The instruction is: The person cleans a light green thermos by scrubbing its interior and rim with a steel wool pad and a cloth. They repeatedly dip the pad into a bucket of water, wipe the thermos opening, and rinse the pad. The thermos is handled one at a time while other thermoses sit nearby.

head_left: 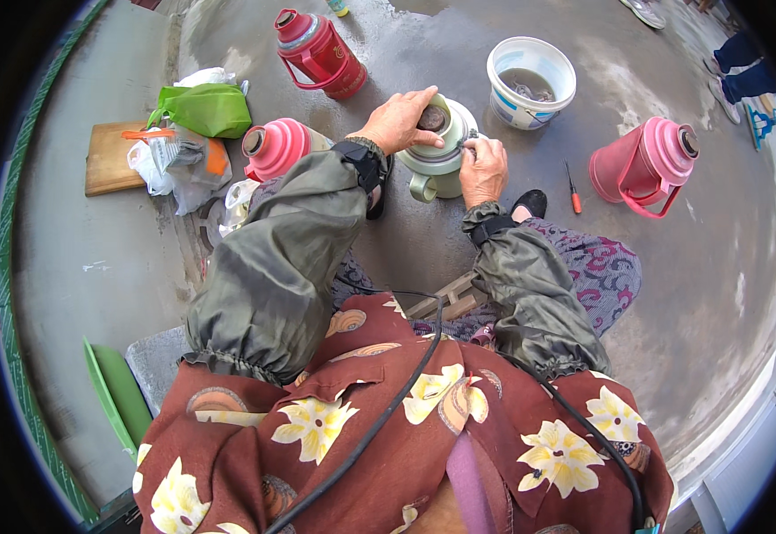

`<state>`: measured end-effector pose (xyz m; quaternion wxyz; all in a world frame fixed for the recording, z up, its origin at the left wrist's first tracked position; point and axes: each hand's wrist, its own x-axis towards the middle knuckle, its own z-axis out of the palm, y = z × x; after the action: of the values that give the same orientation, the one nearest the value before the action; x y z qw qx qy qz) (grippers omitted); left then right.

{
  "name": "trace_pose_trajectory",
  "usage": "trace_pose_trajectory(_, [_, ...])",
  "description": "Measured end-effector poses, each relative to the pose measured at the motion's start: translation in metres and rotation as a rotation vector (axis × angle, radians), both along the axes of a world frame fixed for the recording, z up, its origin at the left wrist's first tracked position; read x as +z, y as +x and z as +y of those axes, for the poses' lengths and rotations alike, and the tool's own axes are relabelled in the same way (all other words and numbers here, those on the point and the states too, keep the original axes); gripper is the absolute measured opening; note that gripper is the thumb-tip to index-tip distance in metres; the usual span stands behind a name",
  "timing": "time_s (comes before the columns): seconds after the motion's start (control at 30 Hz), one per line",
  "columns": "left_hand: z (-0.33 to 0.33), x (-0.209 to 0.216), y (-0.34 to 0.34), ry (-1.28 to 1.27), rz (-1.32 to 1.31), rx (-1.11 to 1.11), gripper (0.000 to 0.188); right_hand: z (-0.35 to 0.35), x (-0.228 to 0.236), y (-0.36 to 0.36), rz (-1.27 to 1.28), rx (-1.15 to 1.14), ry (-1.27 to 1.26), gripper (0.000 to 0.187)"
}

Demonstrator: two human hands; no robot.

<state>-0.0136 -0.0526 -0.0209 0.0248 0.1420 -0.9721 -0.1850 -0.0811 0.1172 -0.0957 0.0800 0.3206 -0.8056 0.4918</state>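
A pale green thermos flask [450, 163] stands upright between my feet, its dark stopper or mouth [433, 118] facing up and its handle toward me. My left hand [400, 122] grips the flask's top rim from the left, thumb and fingers around the neck. Against the right side of its shoulder, my right hand [484, 171] is closed with the fingers curled in a pinch. A small greyish bit shows at those fingertips, too small to name. Grey-green sleeve covers reach down both forearms to the wrists.
Pink-red thermos flasks stand at far left [324, 55], near left [279, 148] and right [650, 165]. A white bucket [531, 82] holds murky water. A screwdriver [573, 189] lies on the wet floor. Bags [203, 109] rest by a wooden board [113, 158]. Another person's legs [744, 67] show far right.
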Motion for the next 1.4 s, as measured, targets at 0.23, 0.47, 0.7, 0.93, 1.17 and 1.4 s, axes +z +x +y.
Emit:
trace_pose_trajectory(0.23, [0.000, -0.001, 0.000, 0.025, 0.003, 0.030, 0.089, 0.001, -0.008, 0.029, 0.102, 0.082, 0.121, 0.009])
trace_pose_trajectory(0.47, [0.004, 0.009, 0.005, 0.043, -0.019, 0.047, 0.089, -0.013, 0.005, -0.071, -0.301, 0.059, 0.577, 0.015])
trace_pose_trajectory(0.7, [0.037, 0.052, -0.011, 0.103, 0.366, -0.053, 0.107, -0.012, 0.111, -0.075, -1.249, 0.603, -0.489, 0.025])
trace_pose_trajectory(0.93, [-0.025, 0.072, -0.028, 1.349, 0.380, 0.249, 0.046, -0.054, 0.136, -0.198, -1.241, 1.012, -0.004, 0.038])
trace_pose_trajectory(1.17, [-0.063, 0.067, -0.032, 0.900, 0.234, 0.365, 0.042, -0.117, -0.060, -0.359, -0.776, 0.490, 1.246, 0.061])
trace_pose_trajectory(1.4, [-0.073, 0.069, -0.037, 1.172, -0.009, 0.171, 0.034, -0.138, -0.177, -0.359, -0.110, 0.914, 1.578, 0.070])
